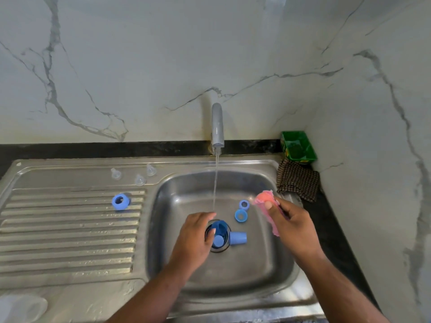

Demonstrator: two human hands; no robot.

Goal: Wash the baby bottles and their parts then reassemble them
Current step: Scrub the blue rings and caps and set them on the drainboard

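My left hand (197, 236) is low in the sink basin (263, 264) over the drain, fingers and thumb curled round a blue cap (219, 229) just under the running water. A smaller blue piece (218, 241) lies right below it. My right hand (290, 226) grips a pink scrub cloth (264, 199) above the basin's right side. Another blue cap (238, 238) lies on its side by the drain, and two blue rings (244, 204) (241, 215) lie further back. On the drainboard sit a blue collar (120, 201) and three clear teats (140, 180).
The grey tap (217, 127) runs a thin stream into the basin. A green tub (298, 145) and a checked cloth (298, 180) sit at the back right corner. A blurred clear container (23, 308) lies at the front left of the ridged drainboard (70, 229).
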